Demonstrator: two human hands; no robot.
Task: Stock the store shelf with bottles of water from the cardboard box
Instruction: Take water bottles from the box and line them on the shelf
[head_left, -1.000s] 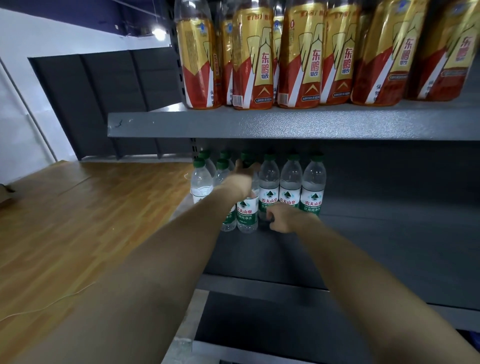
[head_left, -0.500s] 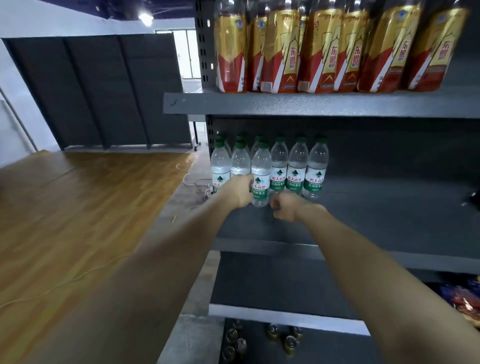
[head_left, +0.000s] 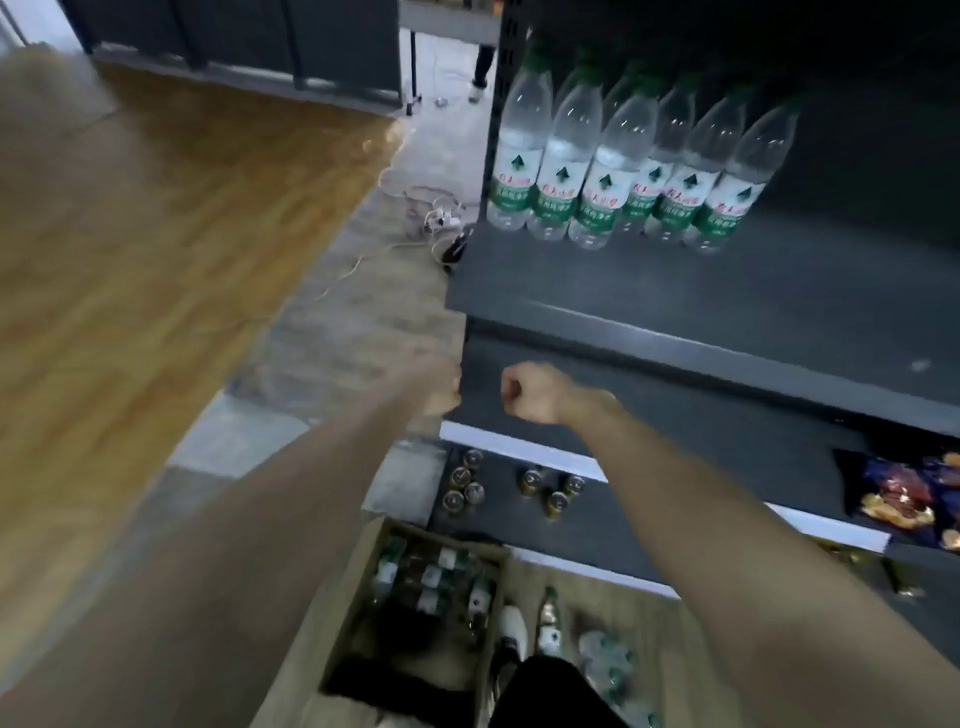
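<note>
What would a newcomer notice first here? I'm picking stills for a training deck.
Most striking is the row of water bottles with green caps, standing at the left end of the dark shelf. In the middle, two bare forearms reach forward, the right hand a fist holding nothing and the left hand blurred. Below, a cardboard box of more bottles sits on the floor.

Both hands have let go of the clear green-labelled water bottles (head_left: 597, 176) and pulled back below the dark grey metal shelf (head_left: 701, 291). The left hand (head_left: 441, 389) and right hand (head_left: 524, 392) now hang as empty curled fists. The view has tipped down, bringing the brown cardboard box (head_left: 363, 613) on the floor into sight.
</note>
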